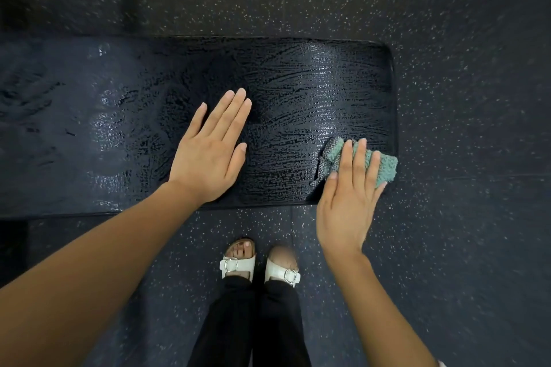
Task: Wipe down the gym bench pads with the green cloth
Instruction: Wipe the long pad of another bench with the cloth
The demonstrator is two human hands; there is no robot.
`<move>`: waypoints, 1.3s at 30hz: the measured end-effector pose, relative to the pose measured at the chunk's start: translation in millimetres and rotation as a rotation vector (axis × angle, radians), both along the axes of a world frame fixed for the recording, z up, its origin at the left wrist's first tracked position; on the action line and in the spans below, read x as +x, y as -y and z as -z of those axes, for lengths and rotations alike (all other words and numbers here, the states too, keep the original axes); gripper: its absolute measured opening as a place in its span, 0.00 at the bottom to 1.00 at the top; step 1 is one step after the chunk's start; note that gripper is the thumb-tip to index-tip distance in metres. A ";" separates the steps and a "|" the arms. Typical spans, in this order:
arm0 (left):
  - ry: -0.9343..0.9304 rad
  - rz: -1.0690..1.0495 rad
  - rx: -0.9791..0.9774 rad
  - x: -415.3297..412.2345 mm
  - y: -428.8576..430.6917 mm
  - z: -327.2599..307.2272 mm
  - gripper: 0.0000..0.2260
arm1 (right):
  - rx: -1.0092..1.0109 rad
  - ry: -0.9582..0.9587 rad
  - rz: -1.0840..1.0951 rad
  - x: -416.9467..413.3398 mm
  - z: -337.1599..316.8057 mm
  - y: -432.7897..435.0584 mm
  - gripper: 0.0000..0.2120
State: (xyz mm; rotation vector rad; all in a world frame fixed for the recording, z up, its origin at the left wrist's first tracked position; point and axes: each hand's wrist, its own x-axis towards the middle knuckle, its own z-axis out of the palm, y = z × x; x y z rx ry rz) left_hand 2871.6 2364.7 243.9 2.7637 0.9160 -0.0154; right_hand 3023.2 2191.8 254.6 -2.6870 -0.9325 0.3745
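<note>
A black padded gym bench pad runs across the view from the left edge to a rounded right end. Its surface is wet and streaked. My left hand rests flat on the pad near its front edge, fingers straight and together. My right hand presses the green cloth onto the pad's front right corner with straight fingers. The cloth is bunched, and a grey woven edge of it sticks out to the left of my fingers.
Dark speckled rubber floor surrounds the bench on all sides. My feet in white buckled sandals stand close to the bench's front edge, below black trouser legs.
</note>
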 end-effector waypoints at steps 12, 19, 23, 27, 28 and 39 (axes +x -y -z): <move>-0.006 0.005 -0.023 0.0 -2.3 -1.5 0.27 | 0.011 -0.013 -0.027 24.5 -1.2 -58.9 0.24; -0.009 0.004 -0.039 0.8 -3.2 -2.4 0.28 | -0.030 -0.029 -0.091 -26.7 -8.3 -7.2 0.25; -0.012 0.002 -0.040 1.1 -2.8 -2.8 0.28 | -0.046 -0.031 -0.102 -40.3 -7.3 3.1 0.26; -0.008 -0.002 -0.039 1.6 -2.4 -3.4 0.28 | -0.048 -0.006 -0.147 -27.0 -2.7 -3.5 0.29; -0.007 -0.002 -0.038 1.6 -2.8 -3.3 0.28 | -0.042 -0.001 -0.165 -21.7 -2.0 -6.1 0.29; -0.059 -0.019 0.021 4.3 1.1 -2.4 0.27 | -0.063 -0.017 -0.241 75.0 -9.2 -70.5 0.34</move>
